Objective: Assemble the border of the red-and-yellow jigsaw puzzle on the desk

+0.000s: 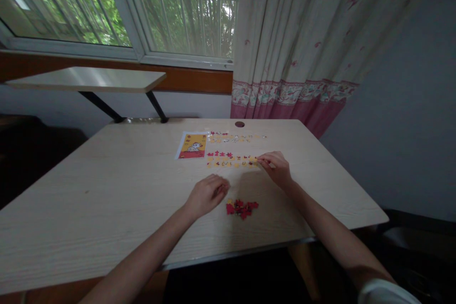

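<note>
Right fingers [265, 157] at yellow puzzle piece [253, 159]

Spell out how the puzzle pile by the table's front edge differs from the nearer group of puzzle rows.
The puzzle pile is bunched up; the puzzle rows are spread in lines. The pile looks mostly red, while the rows are mostly yellow. The right hand reaches the rows' right end, but neither hand touches the pile. Both include red and yellow pieces.
</note>
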A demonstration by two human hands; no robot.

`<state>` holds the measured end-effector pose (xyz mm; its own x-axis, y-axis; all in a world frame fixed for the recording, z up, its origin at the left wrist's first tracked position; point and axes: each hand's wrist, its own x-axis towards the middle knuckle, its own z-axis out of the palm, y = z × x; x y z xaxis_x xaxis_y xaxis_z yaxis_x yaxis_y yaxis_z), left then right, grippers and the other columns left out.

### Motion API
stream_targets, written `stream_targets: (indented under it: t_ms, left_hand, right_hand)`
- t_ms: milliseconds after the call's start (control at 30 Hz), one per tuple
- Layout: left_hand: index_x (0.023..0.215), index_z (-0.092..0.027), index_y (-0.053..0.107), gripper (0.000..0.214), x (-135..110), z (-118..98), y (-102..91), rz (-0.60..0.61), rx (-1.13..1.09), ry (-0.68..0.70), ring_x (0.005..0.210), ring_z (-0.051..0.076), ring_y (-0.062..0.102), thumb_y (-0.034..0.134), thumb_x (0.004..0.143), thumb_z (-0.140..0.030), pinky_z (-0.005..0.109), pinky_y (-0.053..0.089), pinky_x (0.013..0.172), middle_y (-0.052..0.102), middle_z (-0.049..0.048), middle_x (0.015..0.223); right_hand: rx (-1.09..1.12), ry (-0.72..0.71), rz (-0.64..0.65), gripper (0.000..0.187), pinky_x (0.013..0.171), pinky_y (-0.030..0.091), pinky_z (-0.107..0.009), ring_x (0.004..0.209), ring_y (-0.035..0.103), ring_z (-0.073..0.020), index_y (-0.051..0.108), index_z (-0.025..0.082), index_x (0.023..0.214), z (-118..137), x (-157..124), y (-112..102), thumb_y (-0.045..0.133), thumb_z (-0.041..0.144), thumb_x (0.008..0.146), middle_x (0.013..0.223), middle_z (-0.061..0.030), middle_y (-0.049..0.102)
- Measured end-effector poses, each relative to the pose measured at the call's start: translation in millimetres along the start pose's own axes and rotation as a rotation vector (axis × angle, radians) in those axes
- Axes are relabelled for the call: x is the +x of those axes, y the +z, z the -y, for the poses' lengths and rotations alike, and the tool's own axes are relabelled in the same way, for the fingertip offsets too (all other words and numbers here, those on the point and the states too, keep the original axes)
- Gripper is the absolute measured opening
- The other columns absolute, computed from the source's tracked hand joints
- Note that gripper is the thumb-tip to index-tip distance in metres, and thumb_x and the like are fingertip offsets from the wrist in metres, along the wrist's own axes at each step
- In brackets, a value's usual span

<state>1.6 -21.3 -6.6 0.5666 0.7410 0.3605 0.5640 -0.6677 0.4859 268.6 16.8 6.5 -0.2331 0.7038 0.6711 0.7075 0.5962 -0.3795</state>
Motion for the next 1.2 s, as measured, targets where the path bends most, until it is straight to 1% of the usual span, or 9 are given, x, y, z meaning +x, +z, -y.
stream_targets:
  t_ms: [67,167,267,400,467,533,667,833,1200]
  left_hand:
    - [0.082,-0.018,0.058,0.018,0.1,-0.6,-0.7,0.002,0.004,0.003,0.073,0.016,0.054,0.042,0.088,-0.021,0.028,0.044,0.068,0.061,0.0040,0.075]
    - [0.082,-0.018,0.059,0.018,0.1,-1.3,-1.4,0.007,0.005,0.010,0.072,0.016,0.054,0.042,0.088,-0.021,0.028,0.045,0.067,0.061,0.0038,0.074]
    - [0.084,-0.018,0.059,0.017,-0.4,-1.2,-1.0,0.007,0.024,0.017,0.072,0.016,0.054,0.043,0.088,-0.022,0.028,0.045,0.067,0.060,0.0037,0.074]
    - [0.084,-0.017,0.058,0.017,-1.5,0.9,0.4,0.007,0.050,0.028,0.070,0.016,0.053,0.043,0.089,-0.024,0.027,0.044,0.066,0.059,0.0036,0.073]
    - [0.085,-0.017,0.058,0.018,-1.9,2.2,0.8,0.005,0.054,0.030,0.070,0.015,0.053,0.042,0.089,-0.024,0.027,0.044,0.065,0.059,0.0035,0.073]
    - [0.084,-0.018,0.058,0.018,-2.0,3.0,0.7,0.003,0.055,0.032,0.069,0.015,0.053,0.042,0.089,-0.024,0.026,0.043,0.064,0.058,0.0033,0.072]
    - [0.083,-0.018,0.058,0.018,-2.0,2.8,-0.3,0.005,0.053,0.038,0.070,0.015,0.053,0.041,0.089,-0.023,0.027,0.043,0.065,0.058,0.0032,0.071]
    - [0.084,-0.018,0.058,0.017,-2.5,2.3,-0.3,0.003,0.050,0.024,0.071,0.015,0.053,0.042,0.089,-0.023,0.026,0.043,0.066,0.058,0.0031,0.072]
    - [0.083,-0.017,0.058,0.017,-2.2,-0.1,-1.9,0.019,0.050,0.022,0.069,0.015,0.052,0.042,0.089,-0.023,0.027,0.043,0.065,0.058,0.0034,0.072]
  right_hand:
    - [0.005,0.007,0.011,0.025,0.076,0.042,-0.033,0.070,0.060,-0.0173,0.066,0.022,0.079,1.2,-1.1,0.7,0.049,0.038,0.088,0.081,-0.0054,0.070]
    - [0.016,0.025,-0.014,0.025,0.076,0.042,-0.033,0.068,0.059,-0.0165,0.066,0.021,0.078,-0.2,-0.3,1.8,0.050,0.038,0.087,0.079,-0.0052,0.070]
    - [0.037,0.064,-0.016,0.023,0.074,0.042,-0.031,0.068,0.058,-0.0156,0.067,0.020,0.079,-11.4,8.0,3.9,0.052,0.037,0.086,0.077,-0.0049,0.068]
    - [0.071,0.164,0.097,0.021,0.068,0.043,-0.026,0.069,0.056,-0.0145,0.068,0.019,0.083,-47.1,32.4,11.0,0.055,0.035,0.083,0.082,-0.0050,0.067]
    - [0.048,0.246,0.120,0.020,0.067,0.043,-0.025,0.070,0.056,-0.0142,0.068,0.017,0.083,-69.1,45.7,17.1,0.056,0.033,0.081,0.082,-0.0054,0.067]
    - [0.028,0.332,0.186,0.020,0.066,0.042,-0.025,0.069,0.056,-0.0140,0.069,0.015,0.084,-88.9,56.2,24.8,0.058,0.031,0.079,0.080,-0.0058,0.067]
    - [0.020,0.396,0.257,0.018,0.064,0.042,-0.024,0.067,0.057,-0.0138,0.070,0.012,0.082,-112.8,65.8,40.5,0.060,0.026,0.078,0.077,-0.0073,0.069]
    - [0.012,0.405,0.292,0.014,0.067,0.043,-0.024,0.070,0.059,-0.0142,0.070,0.012,0.080,-119.9,66.1,50.8,0.062,0.023,0.076,0.081,-0.0082,0.070]
    - [-0.029,0.405,0.263,0.014,0.064,0.043,-0.024,0.068,0.059,-0.0141,0.069,0.010,0.080,-112.5,65.8,48.4,0.060,0.020,0.077,0.078,-0.0093,0.069]
